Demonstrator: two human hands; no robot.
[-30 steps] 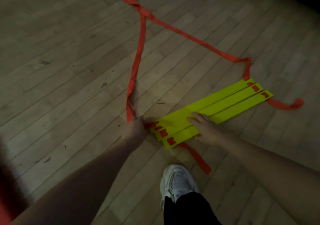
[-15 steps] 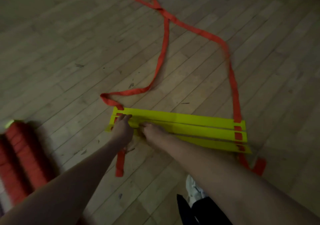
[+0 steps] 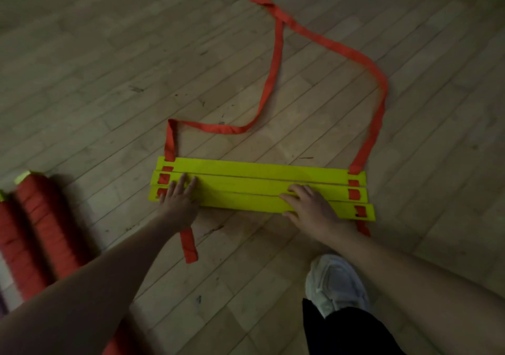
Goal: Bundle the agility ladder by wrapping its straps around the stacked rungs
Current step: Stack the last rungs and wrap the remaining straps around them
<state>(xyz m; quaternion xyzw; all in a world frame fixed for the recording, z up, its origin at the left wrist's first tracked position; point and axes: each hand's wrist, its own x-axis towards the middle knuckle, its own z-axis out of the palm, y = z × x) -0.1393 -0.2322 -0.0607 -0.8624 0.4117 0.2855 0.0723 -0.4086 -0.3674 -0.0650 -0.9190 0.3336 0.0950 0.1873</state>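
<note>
Three yellow rungs lie side by side and slightly overlapped on the wooden floor, running left to right. Red straps thread through slots at both rung ends. The left strap loops away across the floor, and its short tail sticks out toward me. The right strap curves up and away to the top of the view. My left hand rests flat on the left part of the rungs, fingers spread. My right hand lies flat on the right part, fingers apart. Neither hand grips anything.
Two rolled bundles wrapped in red strap lie on the floor at the left, with yellow rung ends showing. My white shoe and dark trouser leg stand just below the right hand.
The rungs have turned from a diagonal lie to a left-to-right one. My left hand let go of the strap, and both hands moved apart onto the rungs' two ends.
</note>
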